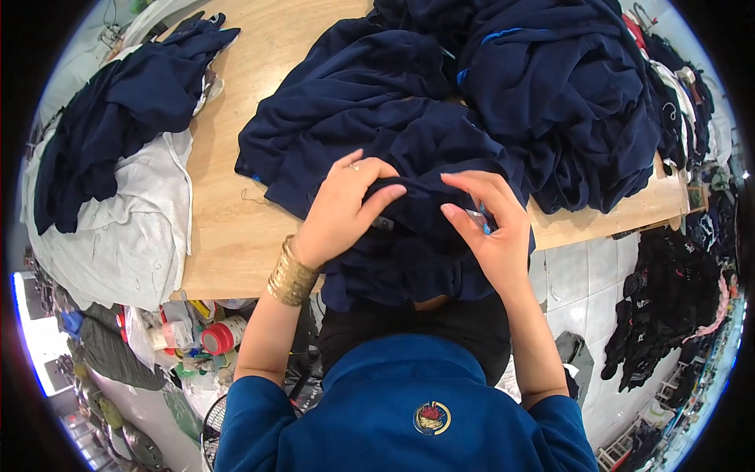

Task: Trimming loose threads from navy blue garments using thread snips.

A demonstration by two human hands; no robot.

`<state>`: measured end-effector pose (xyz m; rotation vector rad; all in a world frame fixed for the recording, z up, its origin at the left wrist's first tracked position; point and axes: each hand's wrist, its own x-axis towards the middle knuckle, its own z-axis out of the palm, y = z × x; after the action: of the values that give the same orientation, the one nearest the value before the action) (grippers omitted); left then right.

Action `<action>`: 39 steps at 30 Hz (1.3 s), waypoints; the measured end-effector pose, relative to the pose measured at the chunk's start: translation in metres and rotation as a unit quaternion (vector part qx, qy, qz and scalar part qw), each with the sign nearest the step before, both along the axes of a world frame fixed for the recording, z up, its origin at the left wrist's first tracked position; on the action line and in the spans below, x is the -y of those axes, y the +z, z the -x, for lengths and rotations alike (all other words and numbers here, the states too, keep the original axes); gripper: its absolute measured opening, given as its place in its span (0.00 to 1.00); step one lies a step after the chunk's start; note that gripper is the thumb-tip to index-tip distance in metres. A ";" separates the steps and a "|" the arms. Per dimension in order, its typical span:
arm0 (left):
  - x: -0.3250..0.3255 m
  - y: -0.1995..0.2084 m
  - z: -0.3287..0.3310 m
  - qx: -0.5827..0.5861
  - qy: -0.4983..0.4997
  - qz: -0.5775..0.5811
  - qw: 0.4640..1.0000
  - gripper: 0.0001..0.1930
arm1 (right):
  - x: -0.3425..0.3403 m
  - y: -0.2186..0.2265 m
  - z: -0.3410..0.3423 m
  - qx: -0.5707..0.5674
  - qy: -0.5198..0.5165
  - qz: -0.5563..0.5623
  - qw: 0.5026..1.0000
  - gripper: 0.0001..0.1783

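Observation:
A navy garment (409, 236) lies bunched at the table's near edge and hangs down over my lap. My left hand (346, 206) pinches a fold of it between thumb and fingers. My right hand (495, 224) is close by on the right, its thumb and index fingertip slightly apart beside the same fold. Tucked in that palm is a small blue and shiny thing (485, 223), mostly hidden by the fingers; its kind cannot be made out. A small pale label (382, 224) shows on the cloth below my left thumb.
More navy garments (550, 94) are heaped on the wooden table (216, 204) at the far right. White cloth (141, 228) with a navy piece (134, 110) drapes over the left end. A red-lidded container (222, 336) stands below. Dark lacy clothing (668, 291) hangs at right.

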<state>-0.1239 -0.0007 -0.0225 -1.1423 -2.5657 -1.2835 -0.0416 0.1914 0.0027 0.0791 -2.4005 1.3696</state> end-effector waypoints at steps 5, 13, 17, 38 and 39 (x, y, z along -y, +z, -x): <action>-0.003 0.019 -0.025 0.076 0.009 -0.049 0.996 0.09 | 0.001 0.003 0.004 0.034 0.065 0.036 0.997 0.12; -0.006 0.027 -0.031 0.158 -0.011 -0.072 0.985 0.12 | 0.001 0.005 -0.001 0.064 0.085 0.131 0.986 0.08; -0.009 0.026 -0.033 0.166 -0.007 -0.086 0.982 0.11 | 0.002 0.009 -0.004 0.040 0.056 0.130 0.989 0.09; -0.024 0.022 -0.044 0.021 0.017 -0.060 0.998 0.10 | -0.004 0.001 -0.010 -0.166 0.080 -0.207 0.961 0.20; -0.025 0.020 -0.046 0.019 0.021 -0.061 0.998 0.10 | -0.003 -0.004 -0.010 -0.183 0.052 -0.197 0.962 0.21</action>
<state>-0.0777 0.0242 -0.0027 -1.0470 -2.4839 -1.4438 -0.0315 0.1940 -0.0014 0.5208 -2.3310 0.8069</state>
